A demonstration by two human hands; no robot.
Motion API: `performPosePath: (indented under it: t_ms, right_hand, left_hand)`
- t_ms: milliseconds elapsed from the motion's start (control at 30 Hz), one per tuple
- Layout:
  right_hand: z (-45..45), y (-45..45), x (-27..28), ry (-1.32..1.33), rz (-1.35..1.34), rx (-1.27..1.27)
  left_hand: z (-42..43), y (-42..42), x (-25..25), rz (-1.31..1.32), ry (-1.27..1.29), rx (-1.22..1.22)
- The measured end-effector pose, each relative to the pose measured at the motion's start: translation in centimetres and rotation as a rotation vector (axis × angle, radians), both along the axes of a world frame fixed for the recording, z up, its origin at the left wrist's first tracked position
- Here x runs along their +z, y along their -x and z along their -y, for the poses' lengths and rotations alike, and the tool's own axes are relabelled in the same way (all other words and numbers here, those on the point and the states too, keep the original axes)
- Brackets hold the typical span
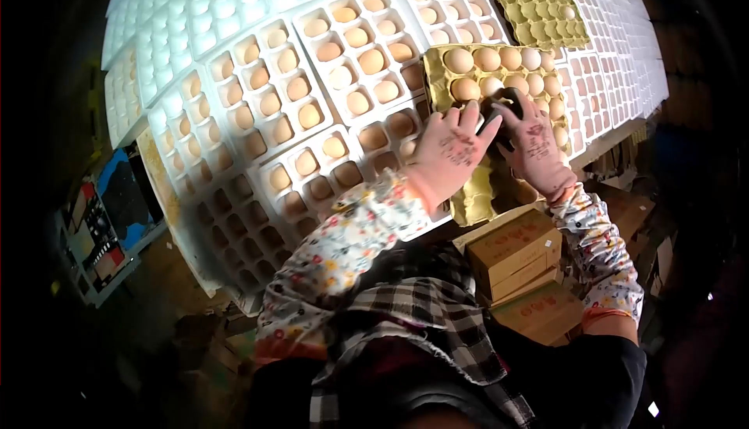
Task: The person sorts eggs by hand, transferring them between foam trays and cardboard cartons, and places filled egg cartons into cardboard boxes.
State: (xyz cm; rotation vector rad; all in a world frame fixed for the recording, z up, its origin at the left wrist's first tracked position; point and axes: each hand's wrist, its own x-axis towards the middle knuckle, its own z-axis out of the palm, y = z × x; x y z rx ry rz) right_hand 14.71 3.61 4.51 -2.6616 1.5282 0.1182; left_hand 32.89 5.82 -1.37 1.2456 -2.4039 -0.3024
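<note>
Both of my hands wear pink gloves with dark fingertips. My left hand and my right hand are close together over a yellow egg tray, fingers bent down at its middle. Brown and pale eggs fill the tray's far rows, while cells near my wrists show bare. Whether either hand grips an egg is hidden by the fingers. White foam trays with brown eggs in square cells lie left of the yellow tray.
Stacked white foam trays stand at the back left. Another yellow tray with one egg lies at the back right, beside more foam trays. Cardboard boxes sit below the table's near edge.
</note>
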Motion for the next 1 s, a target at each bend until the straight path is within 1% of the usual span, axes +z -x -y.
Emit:
performPosePath:
  t_ms: [67, 100, 133, 200, 233, 267, 333, 400, 433, 467, 500, 533, 567, 600, 633, 667, 700, 733, 767, 800, 867, 900, 933, 967, 1000]
  right_hand:
    - [1.6, 3.1, -1.7, -0.235, 0.16, -0.083]
    - [2.6, 4.4, -1.6, -0.281, 0.36, -0.037]
    - [2.7, 5.3, -0.9, -0.495, 0.625, -0.217]
    - [3.7, 6.3, 0.8, -0.896, 1.304, -0.576]
    - [5.0, 7.4, 0.5, -0.905, 1.296, -0.588]
    - [5.6, 6.9, 0.5, -0.958, 1.535, -0.68]
    - [8.3, 6.6, 0.6, -1.153, 1.37, -0.422]
    - [9.0, 3.8, 1.6, -0.66, 0.62, -0.034]
    - [8.6, 2.8, -0.5, -0.256, 0.369, 0.163]
    - [8.2, 2.3, -2.9, 0.151, 0.112, 0.344]
    - [8.4, 2.0, -3.2, 0.152, 0.098, 0.363]
    - [9.1, 2.7, -2.6, -0.089, 0.274, 0.239]
    - [9.9, 3.6, -0.4, -0.337, 0.442, 0.12]
    - [10.4, 4.6, 0.5, -0.59, 0.604, -0.007]
    - [10.8, 6.6, -0.3, -0.942, 0.938, -0.218]
    - [11.4, 8.0, 0.2, -1.287, 1.248, -0.436]
    - [11.2, 7.4, 1.5, -1.257, 1.374, -0.478]
    - [10.7, 6.9, 2.7, -1.215, 1.503, -0.523]
    - [11.7, 7.2, 2.5, -1.308, 1.42, -0.402]
    - [12.3, 7.0, 0.9, -0.999, 1.137, -0.34]
    - [12.4, 4.8, 0.1, -0.26, 0.539, 0.06]
    - [12.2, 3.0, 0.3, -0.141, 0.302, 0.094]
    - [11.8, 1.4, 0.3, -0.024, 0.106, 0.107]
    - [11.9, 0.8, -0.5, -0.027, 0.093, 0.108]
    - [12.5, 1.0, -1.7, -0.035, 0.094, 0.117]
  left_hand:
    - [1.2, 1.9, -0.5, 0.121, -0.024, 0.024]
    - [1.7, 1.0, 0.3, -0.021, -0.209, -0.015]
    - [1.5, -0.2, 1.7, -0.162, -0.412, 0.078]
    - [1.8, -1.7, 2.7, -0.997, -0.741, 0.245]
    - [2.7, -2.7, 1.8, -1.263, -0.882, 0.292]
    - [3.2, -3.3, 0.9, -1.537, -1.021, 0.347]
    - [4.6, -1.7, 2.5, -0.809, -0.75, 0.393]
    - [5.3, 0.9, 2.6, 0.04, -0.099, 0.292]
    - [5.8, 1.5, 2.2, 0.205, -0.203, 0.248]
    - [5.5, 1.3, 1.9, 0.079, -0.238, 0.256]
    - [5.5, 0.4, 1.6, -0.044, -0.263, 0.255]
    - [5.8, -0.6, 1.2, -0.17, -0.28, 0.248]
    - [5.5, -1.5, 1.0, -0.426, -0.295, 0.218]
    - [5.4, -2.5, 1.4, -0.76, -0.531, 0.325]
    - [5.4, -3.5, 2.0, -1.096, -0.769, 0.43]
    - [5.2, -4.2, 2.8, -1.438, -1.003, 0.544]
    - [5.7, -4.7, 3.5, -1.608, -1.083, 0.516]
    - [6.3, -4.9, 3.1, -1.496, -1.055, 0.49]
    - [7.6, -4.6, 2.1, -1.001, -0.702, 0.367]
    - [8.8, -3.8, 1.3, -0.51, -0.343, 0.238]
    - [9.8, -1.4, 2.8, 0.184, -0.214, 0.254]
    - [10.3, -0.4, 0.6, 0.349, -0.199, 0.252]
    - [11.4, -0.8, -0.3, 0.28, -0.15, 0.168]
    - [12.2, -1.4, 2.6, 0.371, -0.408, 0.11]
    - [11.7, -2.8, 2.7, 0.159, -0.477, 0.135]
